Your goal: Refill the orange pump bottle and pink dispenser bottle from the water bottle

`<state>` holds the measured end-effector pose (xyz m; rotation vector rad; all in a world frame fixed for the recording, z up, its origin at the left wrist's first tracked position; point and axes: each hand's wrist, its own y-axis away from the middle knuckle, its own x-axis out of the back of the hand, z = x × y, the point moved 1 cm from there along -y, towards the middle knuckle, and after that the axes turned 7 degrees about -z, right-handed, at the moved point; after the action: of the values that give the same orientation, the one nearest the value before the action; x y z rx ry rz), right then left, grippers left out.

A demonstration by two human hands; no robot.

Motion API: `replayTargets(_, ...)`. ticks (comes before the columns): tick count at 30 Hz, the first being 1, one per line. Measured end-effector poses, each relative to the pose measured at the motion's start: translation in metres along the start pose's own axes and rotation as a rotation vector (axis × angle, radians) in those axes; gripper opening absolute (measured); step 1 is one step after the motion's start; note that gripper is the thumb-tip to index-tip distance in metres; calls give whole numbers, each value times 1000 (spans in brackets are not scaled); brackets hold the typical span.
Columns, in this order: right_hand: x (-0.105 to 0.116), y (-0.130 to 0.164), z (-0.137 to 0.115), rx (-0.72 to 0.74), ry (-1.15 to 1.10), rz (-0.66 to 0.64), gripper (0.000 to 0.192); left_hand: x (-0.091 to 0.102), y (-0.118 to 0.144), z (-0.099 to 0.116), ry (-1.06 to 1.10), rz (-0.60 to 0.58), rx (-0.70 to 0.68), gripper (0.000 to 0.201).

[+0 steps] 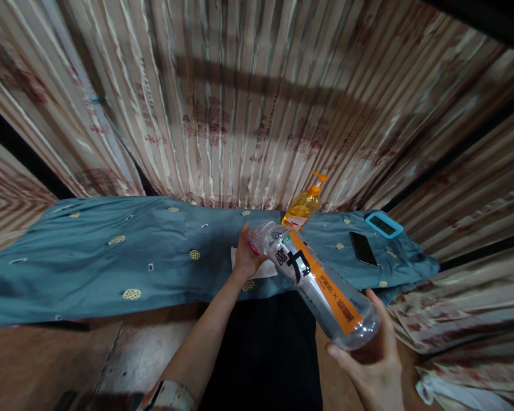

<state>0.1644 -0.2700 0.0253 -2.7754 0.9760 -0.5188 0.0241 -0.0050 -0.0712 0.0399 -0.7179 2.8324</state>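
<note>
Nearest the camera, the right hand (374,359) cups the base of one clear plastic bottle (321,279), its fingers wrapped around the bottom end; the bottle is held in the air, tilted, with its neck pointing away over the edge of the blue cloth (89,251). At that neck the left hand (246,254) has its fingers closed around the cap end (whether the cap is on or already loose cannot be told from here). The step in hand looks like turning the cap, and it would go best with the right hand keeping the base steady and not squeezing the thin wall, while the left twists squarely around the neck. Under the left hand lies one white paper (257,268) on the cloth. Farther back stands one orange pump bottle (304,205), upright near the curtain. To the right lie one dark phone (363,249) and one light-blue-framed device (383,224), near each other.
</note>
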Motion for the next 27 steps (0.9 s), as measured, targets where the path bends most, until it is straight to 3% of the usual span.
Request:
replayTargets(8,5,-1,17,-41,-89,-14,113,1,0,1,-53,12,20,107)
replayTargets(17,-13,3,-16,-104,-20,73,102,0,1,3,-30,5,21,106)
replayTargets(27,-17,2,-25,-51,-29,113,99,-1,1,0,18,-5,5,107)
